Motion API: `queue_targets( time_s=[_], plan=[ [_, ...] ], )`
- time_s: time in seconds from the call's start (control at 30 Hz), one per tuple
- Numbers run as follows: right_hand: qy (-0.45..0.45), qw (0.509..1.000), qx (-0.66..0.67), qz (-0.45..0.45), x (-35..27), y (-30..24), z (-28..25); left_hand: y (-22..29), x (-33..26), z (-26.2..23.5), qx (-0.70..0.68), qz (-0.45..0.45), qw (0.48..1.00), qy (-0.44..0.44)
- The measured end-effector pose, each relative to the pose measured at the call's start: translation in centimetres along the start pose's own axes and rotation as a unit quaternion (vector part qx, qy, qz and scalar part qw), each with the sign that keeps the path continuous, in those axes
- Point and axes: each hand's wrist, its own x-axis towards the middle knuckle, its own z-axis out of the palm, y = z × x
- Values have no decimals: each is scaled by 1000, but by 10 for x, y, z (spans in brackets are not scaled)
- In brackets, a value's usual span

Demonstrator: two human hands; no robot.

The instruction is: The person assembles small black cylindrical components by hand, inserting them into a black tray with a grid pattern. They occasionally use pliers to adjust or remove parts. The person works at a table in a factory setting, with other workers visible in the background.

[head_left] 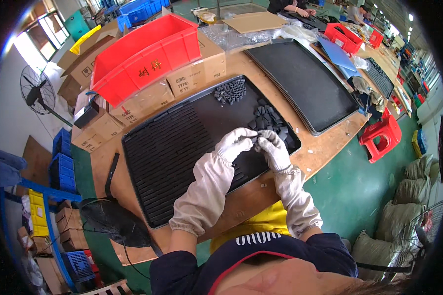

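Gloved in white, my left hand (235, 143) and my right hand (274, 150) meet over the right part of a large black tray (212, 119). Between their fingertips is a small black piece (255, 139), pinched from both sides and mostly covered by the gloves. Long rows of black strips (165, 152) lie side by side across the tray's left part. Just beyond my right hand is a loose pile of short black pieces (266, 119). Farther back, small black ring-like pieces (230, 91) stand in a tight cluster.
A stack of black trays (307, 83) lies on the table to the right. Behind the work tray, a red bin (147, 56) rests on cardboard boxes (197, 73). A black fan-like object (114, 222) is at the left front. A red stool (381, 135) stands right; another person works far back.
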Motion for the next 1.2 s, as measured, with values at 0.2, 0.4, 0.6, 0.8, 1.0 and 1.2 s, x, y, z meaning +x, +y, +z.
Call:
queue_targets(
  time_s=[0.2, 0.4, 0.6, 0.8, 1.0, 1.2],
  plan=[
    [-40, 998, 3, 46, 2, -16, -10, -13, 6, 6, 58, 41, 997, -2],
    [-50, 996, -28, 66, 8, -22, -12, -17, 4, 15, 274, 158, 943, 108],
    [-34, 997, 50, 50, 12, -9, 6, -4, 2, 24, 349, 177, 897, 204],
    [-48, 995, -70, 47, 20, -18, 11, 4, 3, 9, 366, 153, 894, 208],
    [-90, 980, -176, 17, 17, -27, 7, 15, -2, 11, 388, 61, 898, 199],
    [-199, 815, -521, -154, 6, -33, -12, 51, 1, -32, 27, 70, 951, 300]
  ],
)
